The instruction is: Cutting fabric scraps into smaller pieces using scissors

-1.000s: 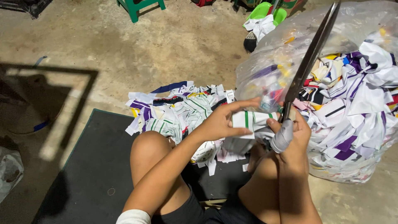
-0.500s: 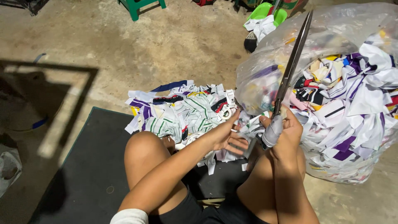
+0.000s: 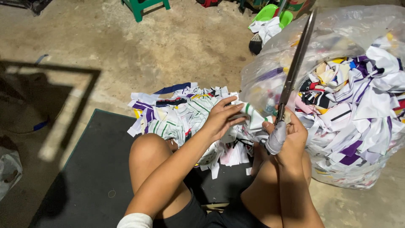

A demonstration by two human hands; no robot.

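Observation:
My right hand (image 3: 290,137) grips the handles of a pair of long metal scissors (image 3: 295,67), blades closed and pointing up and away; one finger is wrapped in grey tape. My left hand (image 3: 222,118) rests with fingers spread on a white fabric strip with green stripes (image 3: 252,114), just left of the scissors. In front of my knees lies a pile of cut fabric scraps (image 3: 177,112), white with purple, green and black. My bare legs are folded over a dark mat (image 3: 97,177).
A large clear plastic bag (image 3: 358,97) stuffed with cloth scraps stands at my right. A green plastic stool (image 3: 143,6) and a green dustpan (image 3: 272,12) sit at the far edge of the concrete floor. A plastic bag (image 3: 8,171) lies far left.
My left hand dropped to the scrap pile, then came back up onto a white striped strip beside the scissors. The scissors stayed upright, shifting slightly left.

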